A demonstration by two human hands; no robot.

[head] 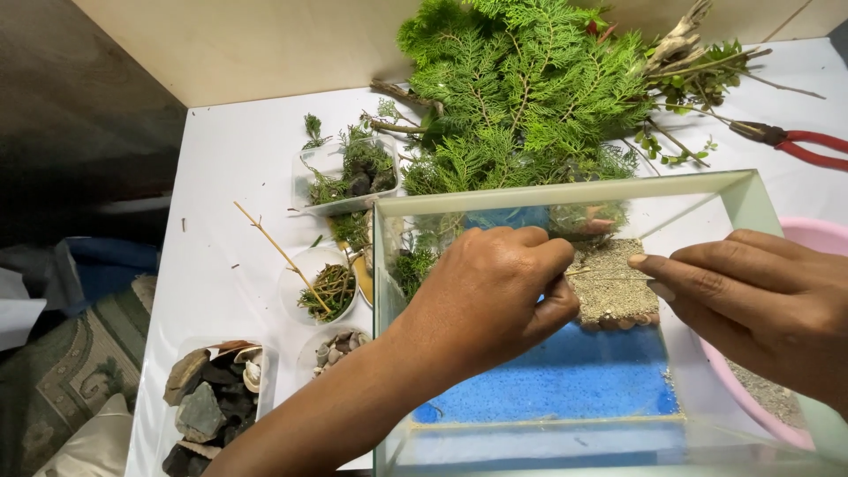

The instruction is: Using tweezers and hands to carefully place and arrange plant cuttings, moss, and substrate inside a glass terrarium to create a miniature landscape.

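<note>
Left hand: the left hand point(495, 296) was down inside the glass tank point(565, 190), fingers curled shut, pinching one end of a thin stick point(609, 276).
Right hand: the right hand point(751, 300) came in from the far side, fingertips pressed together on the other end of the stick.
Stick: it lay level across the tan sand patch point(609, 291), just above a row of small pebbles point(618, 323), with blue sand point(565, 375) in front.
Handling: likely very light, stiff and easy to snap; the ends looked like the safest places to grip.
Tank walls: glass, hard-edged and probably fragile, close around both wrists.
Around: green fern branches point(521, 79) lay behind the tank, red-handled cutters point(804, 141) to the right, tubs of moss point(349, 177), shells point(336, 349) and dark rocks point(208, 406) to the left, and a pink bowl point(817, 234) beside the tank.
</note>
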